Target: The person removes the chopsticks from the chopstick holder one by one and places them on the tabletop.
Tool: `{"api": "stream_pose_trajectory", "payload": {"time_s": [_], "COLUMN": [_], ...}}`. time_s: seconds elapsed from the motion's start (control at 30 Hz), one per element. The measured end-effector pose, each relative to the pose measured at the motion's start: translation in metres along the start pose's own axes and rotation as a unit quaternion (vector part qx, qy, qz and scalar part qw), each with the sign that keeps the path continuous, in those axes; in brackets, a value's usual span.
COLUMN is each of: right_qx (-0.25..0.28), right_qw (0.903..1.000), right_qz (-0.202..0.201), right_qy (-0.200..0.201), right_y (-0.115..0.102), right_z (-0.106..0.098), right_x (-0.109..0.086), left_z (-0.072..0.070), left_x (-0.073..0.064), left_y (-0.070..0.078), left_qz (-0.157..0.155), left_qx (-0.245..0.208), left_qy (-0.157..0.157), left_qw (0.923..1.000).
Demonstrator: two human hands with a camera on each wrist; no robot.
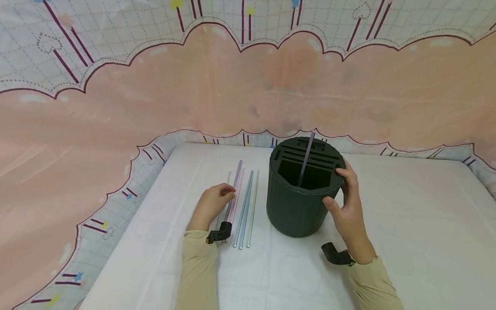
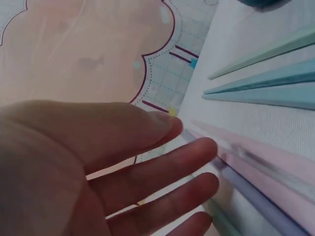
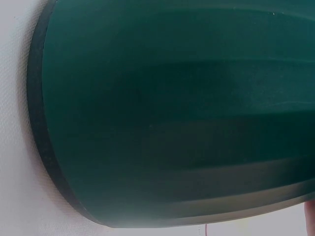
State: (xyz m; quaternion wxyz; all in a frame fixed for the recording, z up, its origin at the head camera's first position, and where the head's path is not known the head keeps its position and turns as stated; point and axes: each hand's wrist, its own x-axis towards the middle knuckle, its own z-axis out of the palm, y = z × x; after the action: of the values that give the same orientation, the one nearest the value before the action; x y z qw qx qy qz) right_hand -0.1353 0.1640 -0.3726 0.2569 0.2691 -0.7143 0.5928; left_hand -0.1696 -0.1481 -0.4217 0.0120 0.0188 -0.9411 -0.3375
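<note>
My left hand (image 1: 211, 202) reaches over the left side of a row of pastel chopsticks. Its fingertips are right at a purple chopstick (image 2: 256, 201), the fingers nearly straight with a gap between thumb and index. Beside it lie a pink chopstick (image 2: 285, 177), two blue chopsticks (image 1: 245, 215) and a pale green chopstick (image 1: 253, 211). With my right hand (image 1: 350, 215) I grip the right side of a dark green utensil holder (image 1: 294, 211), thumb in front and a finger up at the rim. Another purple chopstick (image 1: 306, 157) leans in the holder's large opening.
The holder's lid (image 1: 288, 148) has narrow slots behind the large opening. A white cloth (image 1: 418, 224) covers the table. Behind stands a patterned peach curtain (image 1: 240, 94). Small black cameras (image 1: 221, 232) sit on both wrists.
</note>
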Motion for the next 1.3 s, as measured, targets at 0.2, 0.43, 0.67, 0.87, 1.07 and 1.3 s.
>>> {"api": "stream_pose_trajectory", "payload": {"time_s": [0.2,0.43,0.67,0.87,1.07,1.3], "right_qx": [-0.003,-0.003,-0.007,-0.008,-0.011,-0.009], "right_qw": [1.0000,0.9999,0.9999,0.9999,0.9998,0.9998], "right_qz": [-0.003,-0.011,-0.009,-0.010,-0.019,-0.019], "right_qy": [-0.001,0.000,-0.002,0.000,0.002,0.005], "right_y": [0.000,-0.001,-0.002,-0.002,-0.002,-0.002], "right_z": [0.000,0.000,0.001,0.002,0.002,0.002], "right_x": [0.000,-0.001,-0.003,-0.004,-0.003,-0.004], "left_z": [0.003,-0.002,-0.006,-0.007,-0.001,0.001], "left_x": [0.000,-0.002,-0.010,-0.021,-0.029,-0.035], "left_y": [0.007,0.020,0.052,0.087,0.112,0.124], "left_qz": [-0.003,0.026,0.111,0.208,0.269,0.328], "left_qx": [0.018,0.020,-0.001,-0.028,-0.048,-0.080], "left_qy": [-0.009,0.007,0.070,0.147,0.209,0.215], "left_qw": [0.9998,0.9994,0.9914,0.9665,0.9388,0.9165]}}
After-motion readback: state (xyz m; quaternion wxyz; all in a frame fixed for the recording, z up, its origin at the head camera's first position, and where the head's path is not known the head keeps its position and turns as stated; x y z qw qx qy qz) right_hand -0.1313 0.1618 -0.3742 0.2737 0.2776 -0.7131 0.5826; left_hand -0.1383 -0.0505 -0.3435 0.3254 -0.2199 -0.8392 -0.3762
